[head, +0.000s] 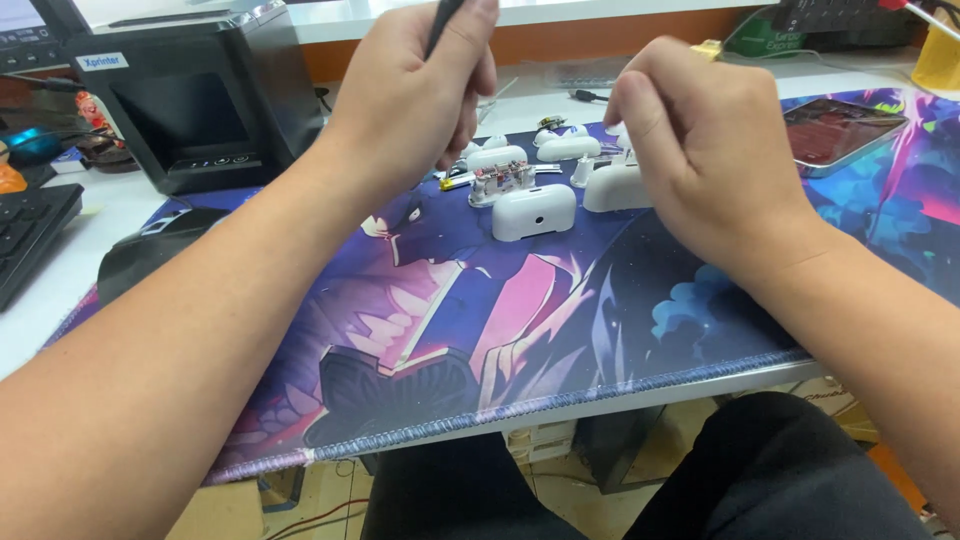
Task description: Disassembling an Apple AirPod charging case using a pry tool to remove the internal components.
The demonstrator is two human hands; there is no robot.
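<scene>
Left hand (pixel 415 95) clenched around a dark slim tool (pixel 441 25), held above the small white housings (pixel 533 212) on the purple desk mat (pixel 560 330). Right hand (pixel 710 150) curled against a white housing (pixel 612 186); its grip cannot be determined. Black printer (pixel 200 95) far left.

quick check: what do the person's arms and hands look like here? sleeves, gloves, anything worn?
Both forearms are bare right up to the frame edge, with no sleeves in view. The left hand and right hand wear no gloves, and no rings, watch or wristband show on the sides facing the camera. No markings or tape show either. Nails look short where visible. Dark trousers cover the legs below the desk.
</scene>
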